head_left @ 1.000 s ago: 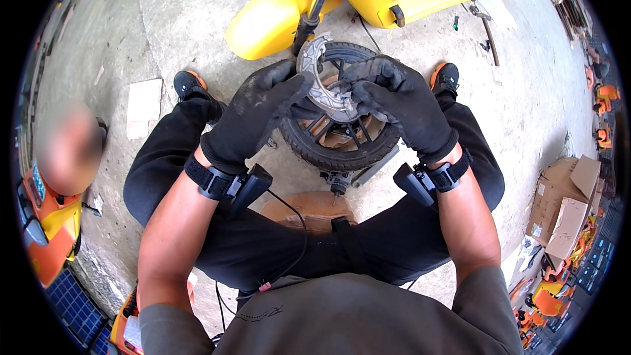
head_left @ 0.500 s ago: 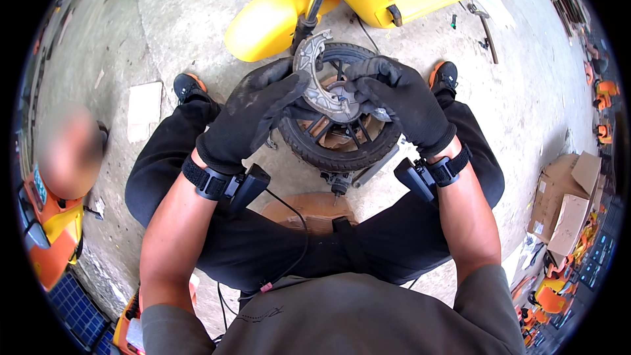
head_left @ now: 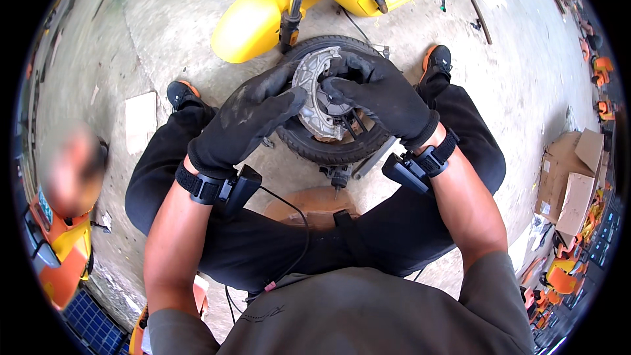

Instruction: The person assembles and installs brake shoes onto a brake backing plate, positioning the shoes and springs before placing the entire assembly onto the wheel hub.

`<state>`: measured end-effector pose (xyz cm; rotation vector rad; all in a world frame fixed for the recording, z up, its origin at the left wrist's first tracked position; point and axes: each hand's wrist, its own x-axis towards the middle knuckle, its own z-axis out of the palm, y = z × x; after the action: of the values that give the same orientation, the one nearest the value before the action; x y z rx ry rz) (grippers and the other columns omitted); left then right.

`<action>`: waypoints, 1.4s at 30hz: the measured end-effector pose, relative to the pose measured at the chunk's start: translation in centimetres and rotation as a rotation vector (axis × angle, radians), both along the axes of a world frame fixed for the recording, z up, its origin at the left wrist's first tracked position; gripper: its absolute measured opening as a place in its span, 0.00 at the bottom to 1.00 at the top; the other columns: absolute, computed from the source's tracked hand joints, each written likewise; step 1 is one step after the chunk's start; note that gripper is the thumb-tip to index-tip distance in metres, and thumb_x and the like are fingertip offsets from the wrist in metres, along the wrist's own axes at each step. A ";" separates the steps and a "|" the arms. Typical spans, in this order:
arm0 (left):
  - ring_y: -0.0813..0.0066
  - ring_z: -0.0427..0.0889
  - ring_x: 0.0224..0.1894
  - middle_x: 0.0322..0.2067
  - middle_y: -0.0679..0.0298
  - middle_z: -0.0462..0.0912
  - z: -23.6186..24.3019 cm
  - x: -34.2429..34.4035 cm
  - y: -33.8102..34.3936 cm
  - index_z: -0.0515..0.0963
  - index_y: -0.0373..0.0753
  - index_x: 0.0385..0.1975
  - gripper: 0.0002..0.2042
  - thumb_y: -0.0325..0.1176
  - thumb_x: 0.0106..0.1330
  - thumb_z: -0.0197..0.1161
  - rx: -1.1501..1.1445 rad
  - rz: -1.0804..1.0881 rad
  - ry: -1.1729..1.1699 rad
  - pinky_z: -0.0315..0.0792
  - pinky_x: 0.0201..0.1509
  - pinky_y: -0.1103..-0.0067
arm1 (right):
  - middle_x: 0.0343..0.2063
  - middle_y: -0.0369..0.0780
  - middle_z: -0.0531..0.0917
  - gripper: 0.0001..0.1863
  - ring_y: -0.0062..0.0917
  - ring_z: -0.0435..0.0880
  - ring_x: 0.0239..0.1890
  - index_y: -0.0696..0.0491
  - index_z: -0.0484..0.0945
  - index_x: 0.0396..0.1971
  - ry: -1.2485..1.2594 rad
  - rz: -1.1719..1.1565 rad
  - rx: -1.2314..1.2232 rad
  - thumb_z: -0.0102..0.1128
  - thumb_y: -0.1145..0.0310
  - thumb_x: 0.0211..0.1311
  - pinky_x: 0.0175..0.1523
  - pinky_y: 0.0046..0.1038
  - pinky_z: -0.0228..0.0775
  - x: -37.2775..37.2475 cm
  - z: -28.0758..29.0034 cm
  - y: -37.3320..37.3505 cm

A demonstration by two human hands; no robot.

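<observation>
A grey, crescent-shaped brake shoe (head_left: 307, 92) is held up over a wheel (head_left: 322, 151) lying flat between my legs. My left hand (head_left: 246, 115), in a black glove, is closed on the shoe's outer curve, with its thumb along the near side. Across from it, my gloved right hand (head_left: 391, 95) has its fingers curled and its thumb pointing into the shoe's hollow. What sits in those right fingers, if anything, is hidden. The black tyre and some spokes show below the shoe; hands and shoe cover much of the hub.
Beyond the wheel stands a yellow vehicle with a front fender (head_left: 246, 26) and a fork leg (head_left: 291, 23). A hammer (head_left: 478, 16) lies at the far right. An opened cardboard box (head_left: 562, 177) is to the right; a flat pale piece (head_left: 140, 121) lies left. A person (head_left: 72, 171) is at the left edge.
My right hand has moved left, toward the brake shoe, with its thumb now inside the curve. The shoe has come slightly nearer to me. The whole view has shifted a little.
</observation>
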<state>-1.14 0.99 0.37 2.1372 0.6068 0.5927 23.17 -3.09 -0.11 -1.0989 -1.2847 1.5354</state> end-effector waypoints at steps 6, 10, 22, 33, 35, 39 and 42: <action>0.74 0.71 0.59 0.61 0.57 0.71 2.6 1.0 -0.6 0.59 0.29 0.68 0.29 0.37 0.72 0.55 -0.778 0.070 -0.154 0.66 0.64 0.79 | 0.38 0.33 0.82 0.11 0.13 0.78 0.40 0.60 0.78 0.47 -0.062 0.070 -0.001 0.59 0.72 0.69 0.48 0.20 0.74 0.9 0.0 0.4; 0.76 0.71 0.60 0.60 0.59 0.72 2.3 0.8 -0.1 0.59 0.28 0.68 0.29 0.38 0.73 0.53 -0.733 0.047 -0.158 0.64 0.65 0.80 | 0.41 0.35 0.84 0.14 0.14 0.80 0.42 0.60 0.78 0.51 0.033 0.014 -0.080 0.58 0.72 0.69 0.49 0.19 0.75 1.1 0.4 0.4; 0.59 0.73 0.63 0.66 0.52 0.67 0.9 -0.1 0.0 0.64 0.41 0.67 0.24 0.26 0.71 0.55 -0.487 0.002 -0.125 0.74 0.60 0.70 | 0.36 0.34 0.84 0.13 0.11 0.79 0.37 0.59 0.80 0.48 0.000 0.049 -0.161 0.58 0.67 0.70 0.40 0.16 0.73 1.4 0.7 0.3; 0.69 0.70 0.64 0.65 0.56 0.68 0.7 0.4 0.4 0.57 0.33 0.70 0.32 0.41 0.71 0.57 -0.799 0.022 -0.219 0.69 0.63 0.72 | 0.37 0.35 0.84 0.14 0.14 0.82 0.36 0.60 0.77 0.49 -0.011 0.076 -0.046 0.57 0.67 0.71 0.42 0.18 0.77 1.5 2.0 0.3; 0.69 0.71 0.64 0.65 0.56 0.69 0.4 0.3 0.4 0.57 0.33 0.70 0.31 0.41 0.72 0.56 -0.793 0.026 -0.222 0.70 0.63 0.71 | 0.38 0.36 0.84 0.14 0.15 0.83 0.37 0.61 0.77 0.50 -0.014 0.081 -0.073 0.58 0.68 0.70 0.44 0.19 0.77 1.5 2.0 0.3; 0.68 0.72 0.63 0.64 0.55 0.69 1.3 0.4 0.3 0.58 0.33 0.70 0.30 0.40 0.73 0.54 -0.799 0.059 -0.189 0.70 0.63 0.70 | 0.39 0.36 0.85 0.14 0.16 0.82 0.39 0.58 0.80 0.49 0.055 0.108 -0.161 0.60 0.70 0.67 0.47 0.21 0.75 1.7 1.3 0.3; 0.75 0.71 0.61 0.63 0.58 0.70 2.0 0.6 0.2 0.59 0.33 0.70 0.30 0.35 0.70 0.56 -1.017 0.102 -0.299 0.68 0.63 0.78 | 0.41 0.36 0.84 0.14 0.15 0.81 0.40 0.58 0.79 0.51 -0.001 0.167 -0.122 0.59 0.72 0.67 0.47 0.20 0.76 1.5 -0.1 0.3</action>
<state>-0.51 1.15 2.32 1.0507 0.6567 0.4889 24.67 -2.84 -0.18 -1.0903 -1.3262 1.7571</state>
